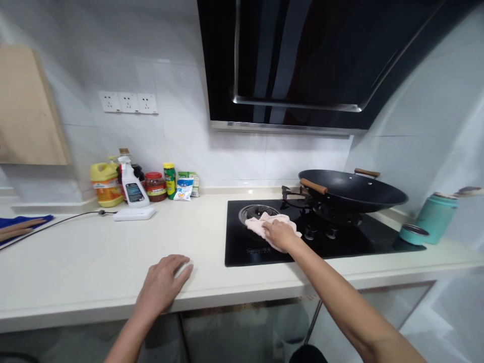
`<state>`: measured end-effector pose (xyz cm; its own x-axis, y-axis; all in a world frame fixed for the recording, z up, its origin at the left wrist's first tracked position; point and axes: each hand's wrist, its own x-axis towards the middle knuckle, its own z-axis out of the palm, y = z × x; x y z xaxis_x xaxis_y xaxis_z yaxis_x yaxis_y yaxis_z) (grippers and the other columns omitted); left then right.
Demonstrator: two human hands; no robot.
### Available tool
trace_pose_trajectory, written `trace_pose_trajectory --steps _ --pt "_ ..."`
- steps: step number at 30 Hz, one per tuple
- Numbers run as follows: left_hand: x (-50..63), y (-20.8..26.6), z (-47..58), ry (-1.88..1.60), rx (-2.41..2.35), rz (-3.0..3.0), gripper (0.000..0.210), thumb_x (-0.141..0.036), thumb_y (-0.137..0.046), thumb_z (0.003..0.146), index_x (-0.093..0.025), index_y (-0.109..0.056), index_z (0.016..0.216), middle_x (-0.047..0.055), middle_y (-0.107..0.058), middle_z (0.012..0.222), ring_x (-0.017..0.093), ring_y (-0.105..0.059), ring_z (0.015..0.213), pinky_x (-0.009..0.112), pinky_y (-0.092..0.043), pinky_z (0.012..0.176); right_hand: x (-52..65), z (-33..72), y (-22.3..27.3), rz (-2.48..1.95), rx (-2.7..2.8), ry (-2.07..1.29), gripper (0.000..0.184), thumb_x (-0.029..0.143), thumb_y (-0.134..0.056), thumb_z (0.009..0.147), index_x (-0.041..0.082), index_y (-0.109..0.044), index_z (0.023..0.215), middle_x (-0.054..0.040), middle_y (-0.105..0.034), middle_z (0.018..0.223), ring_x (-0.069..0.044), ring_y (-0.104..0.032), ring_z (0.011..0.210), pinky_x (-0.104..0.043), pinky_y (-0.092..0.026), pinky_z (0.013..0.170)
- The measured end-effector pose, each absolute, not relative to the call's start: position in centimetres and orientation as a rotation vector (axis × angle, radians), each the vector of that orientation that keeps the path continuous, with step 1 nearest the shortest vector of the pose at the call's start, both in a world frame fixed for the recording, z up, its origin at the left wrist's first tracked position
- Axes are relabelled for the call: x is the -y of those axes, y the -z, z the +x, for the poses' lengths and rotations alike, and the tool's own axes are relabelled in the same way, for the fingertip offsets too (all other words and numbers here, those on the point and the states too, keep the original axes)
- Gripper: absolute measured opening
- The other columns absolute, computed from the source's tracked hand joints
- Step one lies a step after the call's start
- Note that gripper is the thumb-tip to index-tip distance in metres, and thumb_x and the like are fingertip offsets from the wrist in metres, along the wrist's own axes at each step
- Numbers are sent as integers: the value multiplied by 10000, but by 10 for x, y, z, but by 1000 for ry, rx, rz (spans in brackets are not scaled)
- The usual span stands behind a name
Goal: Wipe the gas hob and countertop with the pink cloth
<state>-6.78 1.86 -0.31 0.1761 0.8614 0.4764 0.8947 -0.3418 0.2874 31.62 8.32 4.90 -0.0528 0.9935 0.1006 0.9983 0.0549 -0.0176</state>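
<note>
My right hand presses a pale pink cloth onto the black glass gas stove, its fingers bent over the cloth. Part of the cloth lies against the left burner, whose pan support is off. On the white countertop, left of the stove, rests my left hand near the front edge. Its fingers are curved, the thumb stands apart, and nothing is in it. A black wok with wooden handles sits over the right burner.
A range hood hangs above the stove. Along the back wall stand a yellow jug, a white spray bottle, a red-lidded jar and small packets. A turquoise canister and its lid are at the right.
</note>
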Motion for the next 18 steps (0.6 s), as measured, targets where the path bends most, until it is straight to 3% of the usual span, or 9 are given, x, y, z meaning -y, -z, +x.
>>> trace_pose_trajectory --steps 9,16,18 --pt "-17 2 -65 863 1783 -2337 384 -508 -488 914 -256 -732 1072 62 -727 1181 278 -640 1121 418 -452 952 -116 368 -51 -2289 2114 28 374 252 -452 942 347 -653 1243 -97 -639 1278 -275 -618 1125 -426 -405 951" --pt "-17 2 -65 882 1765 -2354 379 -504 -492 919 -255 -732 1073 54 -732 1166 270 -642 1117 403 -455 943 -136 376 -57 -2418 1976 98 346 308 -503 926 286 -673 1226 -148 -548 1402 -379 -453 1321 -590 -284 1040" --pt "-17 2 -65 884 1765 -2364 377 -501 -490 923 -251 -730 1073 58 -732 1169 267 -642 1115 405 -452 945 -139 377 -57 -2430 1945 95 366 355 -527 913 257 -668 1236 -172 -516 1428 -392 -443 1326 -574 -308 1026"
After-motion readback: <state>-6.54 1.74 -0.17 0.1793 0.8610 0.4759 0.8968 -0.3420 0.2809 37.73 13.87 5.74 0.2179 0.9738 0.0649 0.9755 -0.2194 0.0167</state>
